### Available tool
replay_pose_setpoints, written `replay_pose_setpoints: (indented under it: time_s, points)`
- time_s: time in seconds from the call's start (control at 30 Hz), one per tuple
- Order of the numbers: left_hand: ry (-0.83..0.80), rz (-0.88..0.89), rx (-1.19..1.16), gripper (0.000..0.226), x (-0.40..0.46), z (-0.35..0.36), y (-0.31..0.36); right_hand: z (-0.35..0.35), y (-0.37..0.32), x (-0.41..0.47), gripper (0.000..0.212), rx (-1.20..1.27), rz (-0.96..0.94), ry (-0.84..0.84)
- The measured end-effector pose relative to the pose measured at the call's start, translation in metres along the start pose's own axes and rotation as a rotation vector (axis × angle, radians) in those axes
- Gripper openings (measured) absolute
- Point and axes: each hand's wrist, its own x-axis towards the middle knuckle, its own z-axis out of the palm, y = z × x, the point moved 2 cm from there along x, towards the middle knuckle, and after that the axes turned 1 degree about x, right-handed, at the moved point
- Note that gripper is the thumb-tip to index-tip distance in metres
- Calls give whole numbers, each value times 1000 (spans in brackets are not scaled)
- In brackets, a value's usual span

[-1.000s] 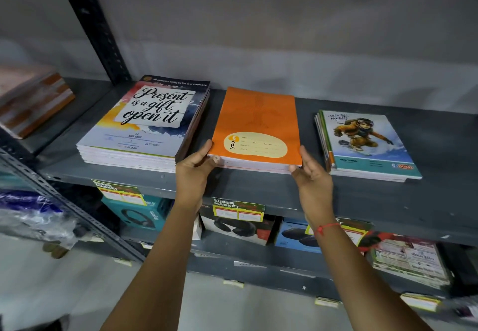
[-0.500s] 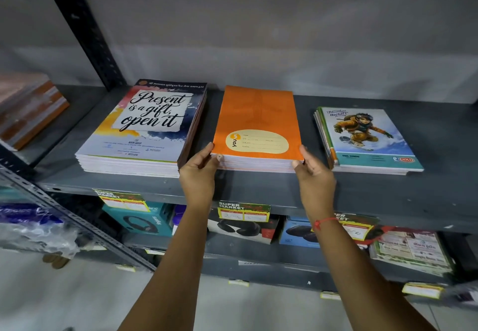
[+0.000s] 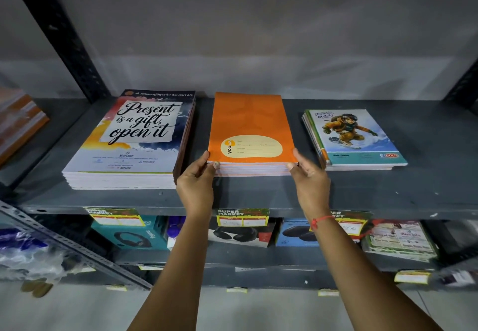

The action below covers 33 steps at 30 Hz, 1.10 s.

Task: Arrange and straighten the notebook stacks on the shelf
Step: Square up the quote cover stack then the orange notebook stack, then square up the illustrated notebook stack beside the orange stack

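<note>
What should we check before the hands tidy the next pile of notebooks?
1. Orange notebook stack held at both near corners by left hand and right hand: ok.
2. Its edges even: ok.
3. Gap to the big "Present is a gift" notebook stack: ok.
4. Small cartoon-cover notebook stack edges even: not ok, lower books stick out on the left.
5. Bare grey metal shelf around it: ok.

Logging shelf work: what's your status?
Left hand and right hand clamp the orange notebook stack at its front corners. Stack flat on grey metal shelf. Nothing blocking.
</note>
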Motion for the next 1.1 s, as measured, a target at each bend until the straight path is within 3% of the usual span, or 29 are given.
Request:
replay_pose_setpoints:
  time_s: [0.13, 0.23, 0.3, 0.37, 0.43, 0.5, 0.57, 0.67, 0.77, 0.9, 1.1]
  points:
    - [-9, 26, 24, 38, -1, 0, 4, -2, -5, 0, 44, 35, 17, -43]
    - [32, 174, 193, 40, -17, 2, 8, -15, -6, -5, 41, 63, 23, -55]
    - [55, 403, 356, 44, -36, 13, 11, -31, -5, -7, 34, 25, -30, 53]
    - [-6, 641, 412, 49, -54, 37, 11, -58, 1, -5, 27, 2, -77, 263]
    - [-134, 729, 397, 51, -73, 68, 14, -91, 8, 1, 28, 46, -94, 453]
    - [-308, 644, 356, 49, -92, 100, 18, -123, 20, 16, 33, 104, -76, 574]
    - [-434, 492, 326, 54, -107, 133, 19, -150, 36, 36, 41, 176, 24, 557]
    - [-523, 203, 308, 60, -111, 170, 16, -172, 55, 66, 47, 157, 123, 348]
    - [-510, 51, 239, 58, -101, 191, 9, -179, 58, 90, 46, 174, 153, 122]
    - [-501, -15, 105, 52, -87, 208, 4, -175, 56, 110, 44, 185, 202, -63]
    - [-441, 16, 148, 51, -89, 216, 2, -169, 61, 114, 52, 107, 145, -181]
